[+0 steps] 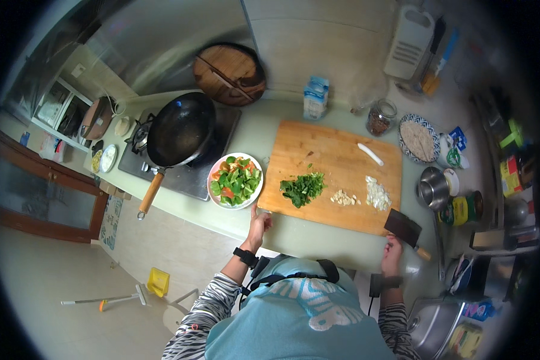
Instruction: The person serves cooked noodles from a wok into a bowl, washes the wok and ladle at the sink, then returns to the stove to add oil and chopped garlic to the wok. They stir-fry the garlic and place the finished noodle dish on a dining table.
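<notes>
My left hand (pixel 260 223) is at the counter's front edge, index finger extended near the rim of a white plate (pixel 210 182) of cut green and red peppers (pixel 236 182). My right hand (pixel 392 250) is near the front right corner of a wooden cutting board (pixel 333 148), beside the blade of a cleaver (pixel 403 225); its fingers are partly curled, and whether they touch anything is unclear. On the board lie chopped leafy greens (pixel 303 189), chopped garlic (pixel 343 198), chopped white pieces (pixel 377 193) and a white stalk (pixel 370 154).
A black wok (pixel 181 130) sits on the gas stove (pixel 227 144), handle pointing forward. Behind the board stand a blue-and-white carton (pixel 316 98) and a glass jar (pixel 380 118). A patterned dish (pixel 418 137), metal pot (pixel 433 189) and sink (pixel 432 324) are on the right.
</notes>
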`<state>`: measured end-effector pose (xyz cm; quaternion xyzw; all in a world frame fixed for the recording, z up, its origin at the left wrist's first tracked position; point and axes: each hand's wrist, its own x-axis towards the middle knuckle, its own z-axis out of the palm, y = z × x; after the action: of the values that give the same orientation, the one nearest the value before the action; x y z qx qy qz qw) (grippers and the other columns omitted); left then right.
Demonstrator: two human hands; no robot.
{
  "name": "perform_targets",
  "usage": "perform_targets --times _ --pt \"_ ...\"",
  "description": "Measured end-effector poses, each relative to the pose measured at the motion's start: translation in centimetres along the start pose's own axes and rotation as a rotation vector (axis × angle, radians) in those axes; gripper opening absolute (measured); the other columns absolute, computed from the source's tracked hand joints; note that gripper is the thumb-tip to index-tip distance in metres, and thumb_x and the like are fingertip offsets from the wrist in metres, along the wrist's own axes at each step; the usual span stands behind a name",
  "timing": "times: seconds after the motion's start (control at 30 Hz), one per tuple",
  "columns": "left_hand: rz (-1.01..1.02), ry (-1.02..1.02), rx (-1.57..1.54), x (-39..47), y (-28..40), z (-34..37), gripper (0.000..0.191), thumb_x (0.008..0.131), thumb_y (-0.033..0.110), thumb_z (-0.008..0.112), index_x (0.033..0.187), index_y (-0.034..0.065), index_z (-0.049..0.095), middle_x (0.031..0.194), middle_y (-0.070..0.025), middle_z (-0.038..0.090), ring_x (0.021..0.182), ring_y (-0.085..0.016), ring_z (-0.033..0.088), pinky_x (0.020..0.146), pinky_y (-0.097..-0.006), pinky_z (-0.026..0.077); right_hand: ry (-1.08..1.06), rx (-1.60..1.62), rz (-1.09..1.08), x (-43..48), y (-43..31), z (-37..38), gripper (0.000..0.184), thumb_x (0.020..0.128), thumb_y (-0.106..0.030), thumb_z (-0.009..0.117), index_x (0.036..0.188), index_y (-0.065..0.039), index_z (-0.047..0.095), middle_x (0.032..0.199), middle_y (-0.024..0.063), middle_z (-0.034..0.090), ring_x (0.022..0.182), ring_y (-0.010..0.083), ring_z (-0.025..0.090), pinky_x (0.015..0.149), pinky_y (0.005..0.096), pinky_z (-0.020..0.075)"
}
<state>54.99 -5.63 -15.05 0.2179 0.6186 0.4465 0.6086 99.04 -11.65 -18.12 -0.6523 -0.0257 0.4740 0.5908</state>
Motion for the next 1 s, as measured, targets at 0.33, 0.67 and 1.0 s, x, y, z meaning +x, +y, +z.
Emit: perform_targets --times 0.33,0.67,1.0 --pt "-0.104 -0.016 0.033 -1.0 1.9 -1.3 0.070 0.082 0.015 0.051 0.143 0.0053 0.017 0.067 -0.0021 0.057 0.054 -0.011 0.053 0.050 -0.0220 0.037 -0.082 -0.108 0.077 1.8 -1.1 -2.7 0.005 0.077 -0.012 0.057 0.081 -0.012 0.060 0.074 -0.0037 0.056 0.053 0.0064 0.042 0.048 0.0198 0.0312" --pt "-0.090 0.074 0.097 -4.0 1.9 -3.6 0.031 0.090 0.026 0.058 0.107 0.0012 0.066 0.066 0.0038 0.052 0.067 -0.008 0.053 0.059 -0.0200 0.039 -0.325 -0.915 -0.051 -1.6 -6.4 -0.1 0.038 0.088 -0.036 0.060 0.072 -0.002 0.065 0.058 0.0052 0.061 0.047 0.0129 0.057 0.041 0.0251 0.0418" --pt "-0.124 0.249 0.151 -14.6 -3.1 -10.0 0.027 0.086 0.025 0.061 0.100 0.0035 0.070 0.072 -0.0026 0.062 0.063 -0.007 0.051 0.058 -0.0215 0.042 -1.252 -0.902 0.152 -5.9 -4.9 12.9 0.026 0.089 -0.015 0.052 0.091 0.005 0.068 0.071 0.0096 0.064 0.069 0.0160 0.063 0.062 0.0260 0.0501"
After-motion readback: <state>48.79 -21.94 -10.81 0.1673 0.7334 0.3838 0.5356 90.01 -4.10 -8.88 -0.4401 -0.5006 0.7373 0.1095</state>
